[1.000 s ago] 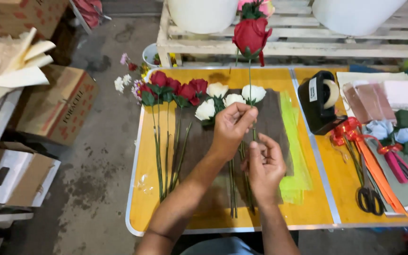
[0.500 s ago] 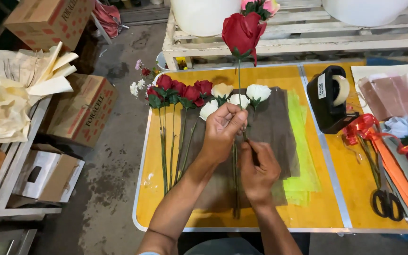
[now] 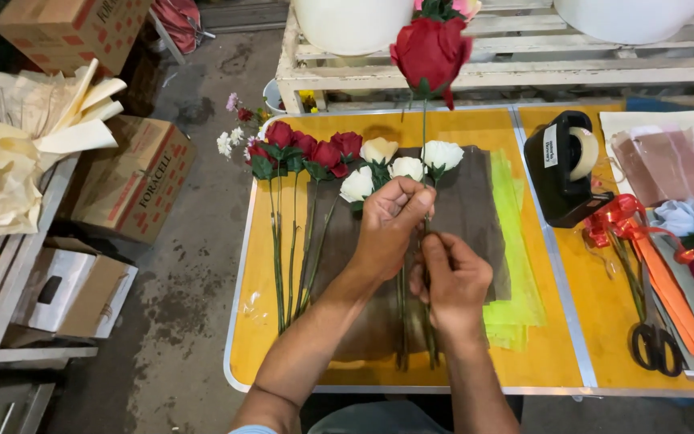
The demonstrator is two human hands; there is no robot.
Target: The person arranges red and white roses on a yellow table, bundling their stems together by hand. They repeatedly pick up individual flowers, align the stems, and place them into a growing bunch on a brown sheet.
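My left hand (image 3: 391,229) pinches the red rose (image 3: 430,50) by its stem, bloom standing well above my knuckles; my right hand (image 3: 453,281) closes round the stem just below. I'd grip lightly and keep it upright.

Florist workshop: roses (image 3: 307,153), wrapping paper (image 3: 475,201), ribbons (image 3: 628,221).

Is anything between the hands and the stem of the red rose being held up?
Nothing visible. The left hand pinches the stem of the red rose directly, and the right hand grips it just below. The white roses lie on the brown paper underneath, not between hands and stem.
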